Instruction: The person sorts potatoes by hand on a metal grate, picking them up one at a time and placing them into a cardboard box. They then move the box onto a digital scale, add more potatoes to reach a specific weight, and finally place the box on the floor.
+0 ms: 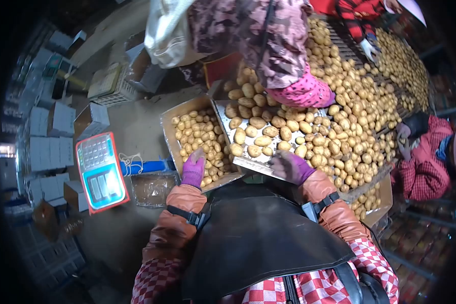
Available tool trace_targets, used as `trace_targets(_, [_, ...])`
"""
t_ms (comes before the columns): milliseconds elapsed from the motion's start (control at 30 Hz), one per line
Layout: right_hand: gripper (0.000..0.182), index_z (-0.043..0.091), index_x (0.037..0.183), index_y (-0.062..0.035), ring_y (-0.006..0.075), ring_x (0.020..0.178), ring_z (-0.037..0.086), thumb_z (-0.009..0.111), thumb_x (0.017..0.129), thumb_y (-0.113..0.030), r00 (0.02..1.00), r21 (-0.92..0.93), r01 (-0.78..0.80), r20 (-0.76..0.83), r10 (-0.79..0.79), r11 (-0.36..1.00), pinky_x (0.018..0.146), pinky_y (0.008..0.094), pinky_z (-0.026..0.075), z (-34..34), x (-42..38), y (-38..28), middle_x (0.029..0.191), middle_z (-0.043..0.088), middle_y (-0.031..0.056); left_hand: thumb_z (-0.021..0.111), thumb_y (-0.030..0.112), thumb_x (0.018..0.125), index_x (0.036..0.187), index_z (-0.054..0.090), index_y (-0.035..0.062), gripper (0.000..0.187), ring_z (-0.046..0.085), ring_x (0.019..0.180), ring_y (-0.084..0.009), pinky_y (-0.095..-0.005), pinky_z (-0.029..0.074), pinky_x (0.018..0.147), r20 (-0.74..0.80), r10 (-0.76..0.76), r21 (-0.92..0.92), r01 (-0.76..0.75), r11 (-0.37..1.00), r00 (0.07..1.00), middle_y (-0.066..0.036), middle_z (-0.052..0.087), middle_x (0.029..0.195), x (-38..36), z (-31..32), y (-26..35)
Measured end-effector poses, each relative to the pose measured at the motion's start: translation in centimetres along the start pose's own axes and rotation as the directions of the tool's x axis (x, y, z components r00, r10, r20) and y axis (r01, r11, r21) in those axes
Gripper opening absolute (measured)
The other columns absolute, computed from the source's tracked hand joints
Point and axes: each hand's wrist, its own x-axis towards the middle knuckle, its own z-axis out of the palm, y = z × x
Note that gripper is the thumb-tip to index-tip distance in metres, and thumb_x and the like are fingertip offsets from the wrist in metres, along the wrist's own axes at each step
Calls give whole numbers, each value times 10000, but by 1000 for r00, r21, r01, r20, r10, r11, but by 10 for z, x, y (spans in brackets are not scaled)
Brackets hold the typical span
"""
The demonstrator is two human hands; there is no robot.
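Observation:
My left hand [193,169], in a purple glove with greyish fingertips, is at the near side of a cardboard box [168,133] filled with small potatoes [193,129]. Its fingers point down at the potatoes; their grip does not show clearly. Over the front lip of a metal sorting tray [248,137] is my right hand [295,167], gloved the same way and smeared by motion. Larger potatoes [262,141] lie scattered on the tray close to it. Whether either hand holds a potato is hidden.
A scale with a red rim [102,172] stands left on a blue post. Co-workers in a camouflage-patterned top [248,35], a red plaid sleeve [354,20] and a pink checked jacket [425,162] surround the potato pile [359,111]. Cartons [92,120] and a crate [111,85] stand left.

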Motion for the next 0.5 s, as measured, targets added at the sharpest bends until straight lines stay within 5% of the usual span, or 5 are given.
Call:
trace_targets(100, [484, 512, 1280, -110, 277, 1058, 583, 601, 918, -417, 911, 49, 207, -374, -174, 977, 928, 449, 497, -63, -16, -35, 1190, 581, 93, 546, 81, 939, 1255, 565, -3, 327, 613, 1109, -193, -296, 477, 950, -12, 188, -12, -189, 982, 982, -133, 648, 1160, 5, 29, 30])
trace_targets(200, [496, 481, 1327, -114, 283, 1083, 570, 590, 932, -394, 926, 52, 300, -256, -278, 952, 932, 461, 493, -93, -36, -49, 1244, 550, 102, 576, 106, 910, 1250, 570, 4, 355, 618, 1108, -257, -334, 475, 961, 46, 199, -23, -198, 980, 979, -165, 634, 1186, 16, 63, 58])
trace_targets(300, [557, 426, 1397, -97, 291, 1157, 545, 580, 945, -383, 881, -68, 384, -272, -388, 921, 968, 459, 470, -101, -44, -55, 1344, 503, 142, 614, 143, 862, 1242, 582, 28, 398, 606, 1100, -329, -378, 469, 968, 139, 410, 454, -426, 783, 902, -198, 626, 1172, 21, 98, 95])
trace_targets(367, [583, 410, 1413, -84, 286, 1179, 534, 580, 944, -387, 899, -13, 400, -189, -395, 916, 987, 448, 458, -112, -52, -57, 1366, 488, 157, 643, 249, 830, 1287, 549, 99, 490, 591, 1075, -374, -442, 469, 946, 83, 457, 578, -417, 702, 885, -198, 601, 1184, 47, 130, 67])
trace_targets(500, [609, 385, 1420, -41, 296, 1168, 537, 557, 959, -399, 910, -2, 410, -71, -409, 912, 991, 436, 457, -135, -66, -68, 1362, 484, 186, 620, 362, 823, 1353, 470, 173, 582, 600, 1044, -391, -494, 491, 870, 10, 129, 803, -85, 590, 992, -204, 602, 1144, 37, 182, 68])
